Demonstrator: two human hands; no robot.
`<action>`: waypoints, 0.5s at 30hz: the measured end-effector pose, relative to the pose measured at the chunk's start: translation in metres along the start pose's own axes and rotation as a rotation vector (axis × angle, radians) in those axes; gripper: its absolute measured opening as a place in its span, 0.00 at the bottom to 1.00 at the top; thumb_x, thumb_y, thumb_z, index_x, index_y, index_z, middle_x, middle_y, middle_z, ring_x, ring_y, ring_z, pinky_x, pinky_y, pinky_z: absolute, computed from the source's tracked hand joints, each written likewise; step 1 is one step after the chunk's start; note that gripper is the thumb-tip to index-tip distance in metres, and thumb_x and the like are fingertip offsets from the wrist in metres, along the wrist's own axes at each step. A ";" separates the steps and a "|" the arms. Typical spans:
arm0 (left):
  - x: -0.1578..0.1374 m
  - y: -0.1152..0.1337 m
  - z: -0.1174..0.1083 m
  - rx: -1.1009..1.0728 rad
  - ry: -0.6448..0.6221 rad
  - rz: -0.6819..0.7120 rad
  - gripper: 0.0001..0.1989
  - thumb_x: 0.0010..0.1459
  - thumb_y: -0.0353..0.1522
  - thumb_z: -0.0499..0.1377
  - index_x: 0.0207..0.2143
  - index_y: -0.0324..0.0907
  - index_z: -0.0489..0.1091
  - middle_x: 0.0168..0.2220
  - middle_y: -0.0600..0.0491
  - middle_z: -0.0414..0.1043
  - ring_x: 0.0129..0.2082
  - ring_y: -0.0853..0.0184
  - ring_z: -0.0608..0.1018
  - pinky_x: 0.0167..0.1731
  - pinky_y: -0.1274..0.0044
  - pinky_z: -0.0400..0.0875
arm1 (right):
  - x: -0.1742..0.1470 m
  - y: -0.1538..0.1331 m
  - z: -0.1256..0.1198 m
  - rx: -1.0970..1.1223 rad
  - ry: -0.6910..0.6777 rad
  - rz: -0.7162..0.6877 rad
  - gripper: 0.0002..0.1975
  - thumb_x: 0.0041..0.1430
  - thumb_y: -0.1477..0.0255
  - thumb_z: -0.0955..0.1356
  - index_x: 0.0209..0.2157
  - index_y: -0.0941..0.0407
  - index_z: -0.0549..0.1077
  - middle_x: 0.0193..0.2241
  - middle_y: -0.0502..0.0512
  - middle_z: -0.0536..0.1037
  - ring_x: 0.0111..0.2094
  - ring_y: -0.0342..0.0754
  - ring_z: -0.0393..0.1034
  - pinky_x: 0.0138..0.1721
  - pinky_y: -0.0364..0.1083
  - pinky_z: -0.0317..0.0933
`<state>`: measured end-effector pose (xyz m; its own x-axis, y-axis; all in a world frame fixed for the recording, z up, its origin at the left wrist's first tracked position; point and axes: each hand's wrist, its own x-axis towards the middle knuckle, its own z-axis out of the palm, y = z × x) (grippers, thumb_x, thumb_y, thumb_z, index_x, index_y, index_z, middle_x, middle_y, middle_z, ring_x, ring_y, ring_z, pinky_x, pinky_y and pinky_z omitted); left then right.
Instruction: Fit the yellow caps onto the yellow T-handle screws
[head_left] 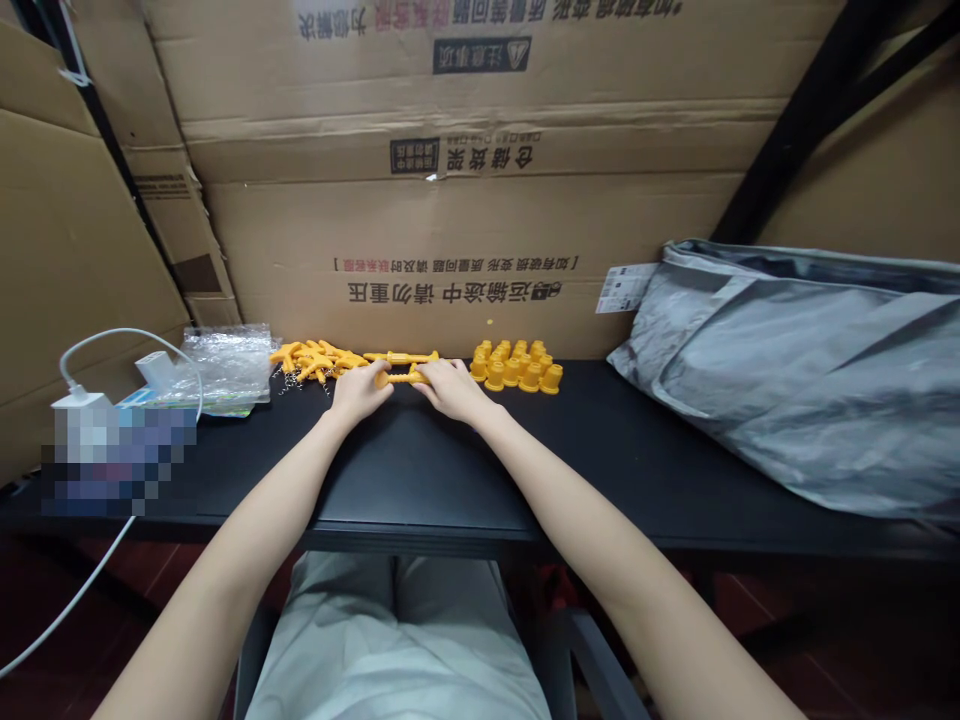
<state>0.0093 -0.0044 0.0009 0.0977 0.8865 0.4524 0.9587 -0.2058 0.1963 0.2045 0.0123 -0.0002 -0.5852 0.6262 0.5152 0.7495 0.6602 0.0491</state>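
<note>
A short yellow plastic rod with a ridged middle [403,378] is held level between my two hands above the black table. The fingers of my left hand [360,392] are closed around its left end. At the other end, my right hand [452,389] grips it, the fingertips partly hidden. Just behind lies a second, longer yellow plastic piece [401,357]. Beside my left hand is a heap of yellow plastic handles [319,358] with thin spiral metal wires sticking out. Several yellow flanged caps [512,370] stand in rows to the right of my right hand.
Black table [420,470] spans the front. Cardboard [450,220] walls the back. At left are clear bubble wrap [229,355], a white charger [84,420] with a cable, and a blurred-out item [120,465]. A large grey bag [787,380] takes up the right.
</note>
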 end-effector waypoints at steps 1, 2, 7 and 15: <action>0.000 0.000 0.000 0.004 -0.007 0.002 0.19 0.53 0.37 0.55 0.49 0.49 0.69 0.39 0.52 0.78 0.40 0.60 0.78 0.39 0.74 0.69 | 0.000 0.000 0.000 -0.005 -0.015 0.004 0.10 0.63 0.69 0.62 0.44 0.57 0.69 0.44 0.62 0.76 0.45 0.56 0.66 0.43 0.51 0.51; 0.000 0.001 0.000 0.007 -0.011 0.003 0.19 0.53 0.37 0.55 0.49 0.49 0.69 0.39 0.51 0.78 0.40 0.60 0.78 0.38 0.74 0.69 | 0.000 0.000 -0.001 -0.011 -0.022 0.006 0.09 0.63 0.69 0.63 0.42 0.57 0.69 0.42 0.62 0.76 0.45 0.56 0.66 0.43 0.51 0.50; -0.001 0.005 0.000 -0.016 -0.017 -0.004 0.19 0.53 0.37 0.55 0.48 0.49 0.69 0.39 0.52 0.78 0.40 0.60 0.78 0.38 0.74 0.69 | 0.002 0.000 -0.005 -0.033 0.040 0.012 0.07 0.60 0.74 0.63 0.41 0.56 0.68 0.40 0.60 0.76 0.42 0.55 0.66 0.43 0.50 0.49; -0.002 0.004 -0.002 -0.012 -0.028 -0.005 0.19 0.53 0.37 0.56 0.48 0.48 0.70 0.39 0.51 0.78 0.41 0.60 0.78 0.39 0.74 0.68 | -0.001 -0.002 -0.003 0.011 -0.014 0.012 0.11 0.63 0.69 0.63 0.45 0.58 0.68 0.45 0.62 0.75 0.46 0.55 0.66 0.44 0.50 0.50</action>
<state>0.0125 -0.0074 0.0027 0.1006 0.8987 0.4269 0.9559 -0.2064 0.2091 0.2046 0.0094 0.0024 -0.5804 0.6402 0.5033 0.7534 0.6568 0.0334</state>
